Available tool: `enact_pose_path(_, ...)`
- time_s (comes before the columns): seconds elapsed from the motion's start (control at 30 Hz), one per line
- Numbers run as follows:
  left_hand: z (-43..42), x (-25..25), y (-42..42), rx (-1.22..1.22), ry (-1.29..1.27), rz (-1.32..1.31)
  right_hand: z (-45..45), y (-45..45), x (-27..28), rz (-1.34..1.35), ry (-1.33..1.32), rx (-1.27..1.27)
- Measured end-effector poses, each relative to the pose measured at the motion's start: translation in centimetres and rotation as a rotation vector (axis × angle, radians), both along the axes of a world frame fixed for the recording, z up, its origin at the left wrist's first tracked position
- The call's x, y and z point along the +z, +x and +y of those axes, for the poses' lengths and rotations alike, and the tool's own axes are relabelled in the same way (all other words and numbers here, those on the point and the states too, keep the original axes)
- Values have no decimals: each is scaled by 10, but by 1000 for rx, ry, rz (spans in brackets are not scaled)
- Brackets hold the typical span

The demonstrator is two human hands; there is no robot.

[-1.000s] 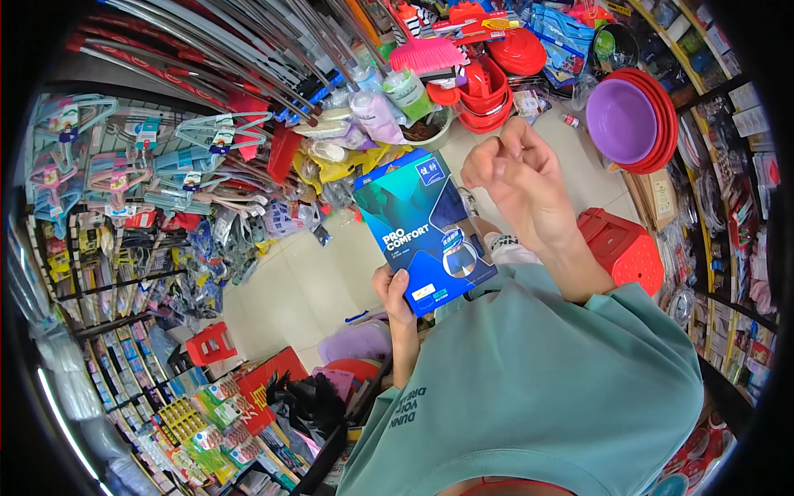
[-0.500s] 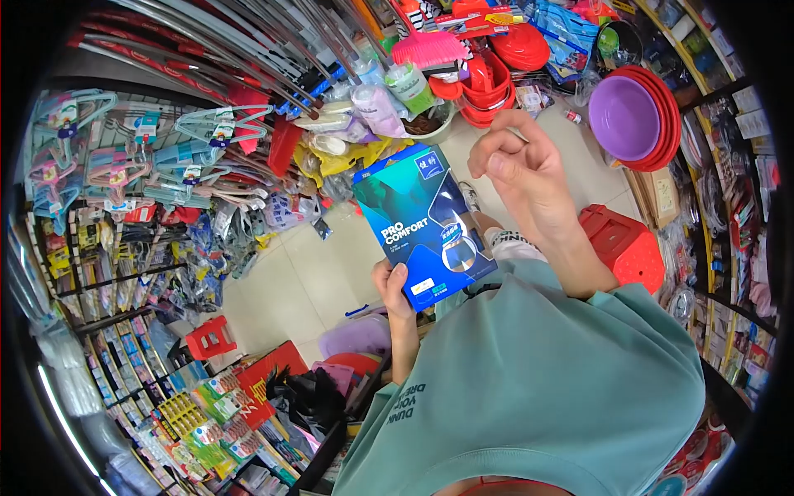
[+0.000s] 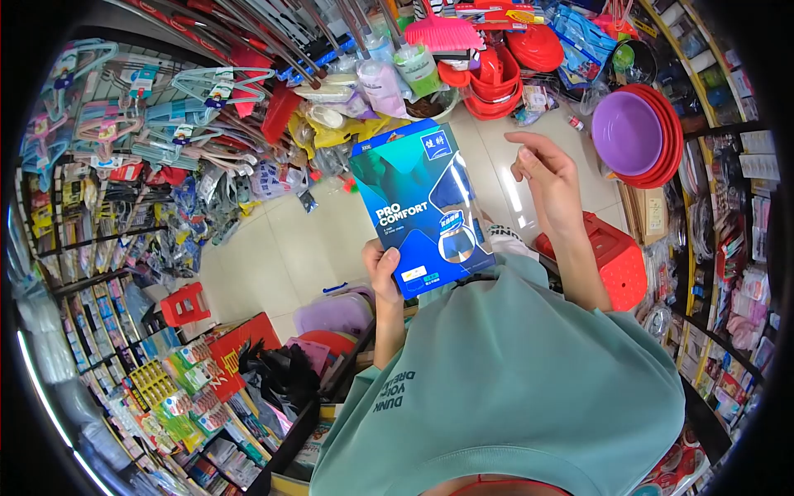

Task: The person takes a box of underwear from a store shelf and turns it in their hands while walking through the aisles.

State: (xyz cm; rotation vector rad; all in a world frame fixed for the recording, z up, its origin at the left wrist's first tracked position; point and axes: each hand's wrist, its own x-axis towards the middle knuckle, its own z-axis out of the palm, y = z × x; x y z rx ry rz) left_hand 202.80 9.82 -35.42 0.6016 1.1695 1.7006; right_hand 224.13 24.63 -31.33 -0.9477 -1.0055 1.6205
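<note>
A blue and teal underwear box (image 3: 423, 211) marked "PRO COMFORT" is held upright before my chest, its printed front towards me. My left hand (image 3: 385, 269) grips its lower left edge, with the thumb on the front and the other fingers behind, out of sight. To the right of the box, my right hand (image 3: 546, 178) is raised and empty. Its index finger reaches out to the left, the other fingers curl loosely, and it does not touch the box.
Red stools (image 3: 608, 260) stand on the tiled floor at my right. Stacked basins (image 3: 627, 132) are beyond them. Hangers (image 3: 219, 87) and packed shelves (image 3: 107, 322) line the left. A pink broom (image 3: 444, 33) and red buckets (image 3: 495, 78) are ahead.
The view has shifted slightly. My right hand has moved a little right and lower, its index finger straightening. My left hand still holds the underwear box, now a bit more upright.
</note>
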Motion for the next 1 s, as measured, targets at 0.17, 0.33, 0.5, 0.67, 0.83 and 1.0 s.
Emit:
enact_pose_path(0.17, 0, -1, 0, 16, -3, 22, -3, 3, -16, -47, -77, 43)
enact_pose_path(0.33, -11, -18, -14, -69, 26, 18, -12, -16, -8, -110, -11, -48)
enact_pose_path(0.5, -12, -20, -14, -72, 56, 1, -15, -1, -21, -117, -106, 122)
enact_pose_path(0.67, -13, -21, -11, -32, 54, -17, -14, 0, -11, -103, -135, 186)
enact_pose_path(0.83, -4, -8, -2, 29, 31, 2, -17, 1, -19, -67, -196, 259)
enact_pose_path(1.0, -1, 5, 6, 64, -9, -22, -21, 7, -25, -114, -127, 453)
